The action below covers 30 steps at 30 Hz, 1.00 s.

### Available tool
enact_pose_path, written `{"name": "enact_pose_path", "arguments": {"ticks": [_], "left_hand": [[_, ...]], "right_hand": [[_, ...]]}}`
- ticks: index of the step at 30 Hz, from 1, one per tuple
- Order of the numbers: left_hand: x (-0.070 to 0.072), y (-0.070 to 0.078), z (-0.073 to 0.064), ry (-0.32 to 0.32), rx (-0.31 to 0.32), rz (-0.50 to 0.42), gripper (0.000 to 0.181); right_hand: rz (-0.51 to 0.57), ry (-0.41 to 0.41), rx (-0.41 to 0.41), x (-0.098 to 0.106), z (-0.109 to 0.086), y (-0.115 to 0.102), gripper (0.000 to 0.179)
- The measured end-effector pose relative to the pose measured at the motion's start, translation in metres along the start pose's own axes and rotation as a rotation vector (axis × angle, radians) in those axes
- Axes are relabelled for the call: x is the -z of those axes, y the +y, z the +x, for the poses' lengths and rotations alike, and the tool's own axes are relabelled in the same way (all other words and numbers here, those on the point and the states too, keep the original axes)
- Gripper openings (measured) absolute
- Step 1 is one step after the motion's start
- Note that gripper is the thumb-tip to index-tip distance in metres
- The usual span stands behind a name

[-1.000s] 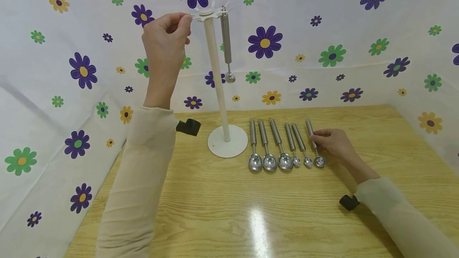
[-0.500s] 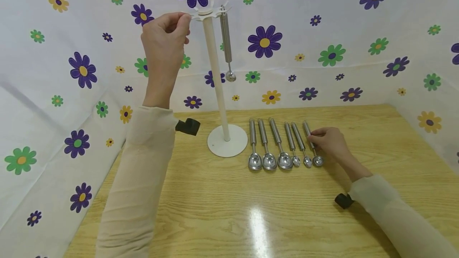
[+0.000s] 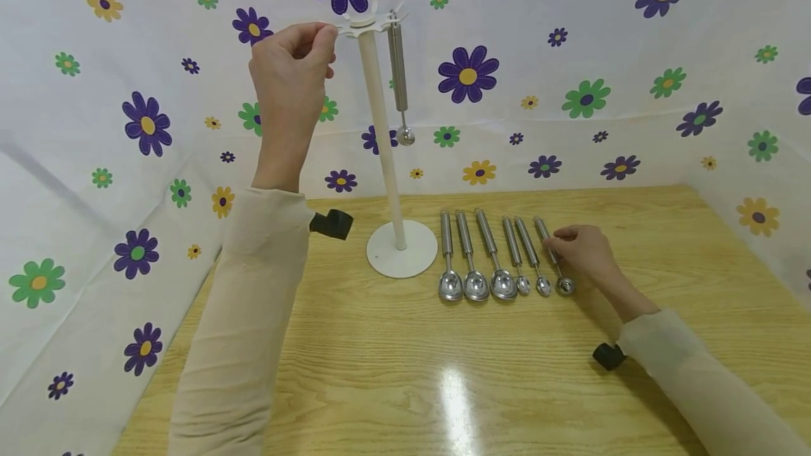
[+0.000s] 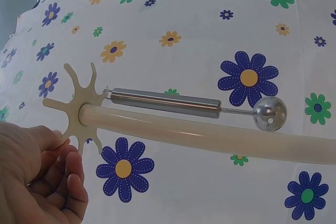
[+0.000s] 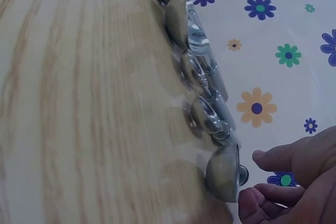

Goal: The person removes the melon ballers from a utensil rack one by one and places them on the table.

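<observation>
My left hand [image 3: 291, 69] pinches one arm of the white hook rack [image 4: 79, 103] at the top of a utensil stand [image 3: 383, 139]. From another arm hangs a steel melon baller [image 4: 168, 103], bowl down. On the table my right hand [image 3: 586, 252] is at the handle of the rightmost melon baller [image 3: 564, 286]. Its thumb and fingers [image 5: 249, 203] stand apart in the right wrist view, and most of that handle is hidden there. Left of it lie two smaller oval-bowled scoops [image 3: 543, 286] and several larger ice cream scoops [image 3: 476, 287], handles pointing away.
The stand's round white base [image 3: 402, 269] rests on the wooden table [image 3: 393, 357], left of the scoop row. A flower-print cloth [image 3: 538, 5] covers the wall behind and both sides. Black wrist cameras [image 3: 332, 224] sit at the cuffs.
The rightmost melon baller has shifted slightly left at its handle end, and its bowl has turned a little. My right hand has moved slightly left. My left hand keeps its place.
</observation>
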<state>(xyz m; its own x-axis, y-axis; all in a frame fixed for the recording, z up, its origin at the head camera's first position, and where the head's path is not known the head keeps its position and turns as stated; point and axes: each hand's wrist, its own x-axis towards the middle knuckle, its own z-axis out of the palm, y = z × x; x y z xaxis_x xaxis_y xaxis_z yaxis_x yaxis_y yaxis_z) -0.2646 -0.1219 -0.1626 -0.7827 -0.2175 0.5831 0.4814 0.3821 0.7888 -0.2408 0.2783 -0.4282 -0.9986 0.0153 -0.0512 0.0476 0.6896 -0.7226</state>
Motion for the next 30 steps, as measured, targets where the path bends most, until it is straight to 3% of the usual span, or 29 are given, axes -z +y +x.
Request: {"name": "enact_pose_path", "arguments": {"ticks": [8,14,20,30], "left_hand": [[0.000,0.000,-0.001,-0.002,-0.001,0.004,0.026],[0.000,-0.001,0.000,0.000,-0.005,0.002,0.026],[-0.001,-0.001,-0.001,-0.008,-0.013,0.018,0.027],[0.000,-0.001,0.000,-0.001,-0.017,0.028,0.027]], "right_hand": [[0.042,0.006,0.016,0.011,0.000,-0.010,0.055],[0.088,-0.031,0.103,0.017,0.002,-0.032,0.059],[0.103,-0.070,0.201,0.015,0.006,-0.066,0.052],[0.205,-0.045,0.368,0.009,0.029,-0.140,0.039]]}}
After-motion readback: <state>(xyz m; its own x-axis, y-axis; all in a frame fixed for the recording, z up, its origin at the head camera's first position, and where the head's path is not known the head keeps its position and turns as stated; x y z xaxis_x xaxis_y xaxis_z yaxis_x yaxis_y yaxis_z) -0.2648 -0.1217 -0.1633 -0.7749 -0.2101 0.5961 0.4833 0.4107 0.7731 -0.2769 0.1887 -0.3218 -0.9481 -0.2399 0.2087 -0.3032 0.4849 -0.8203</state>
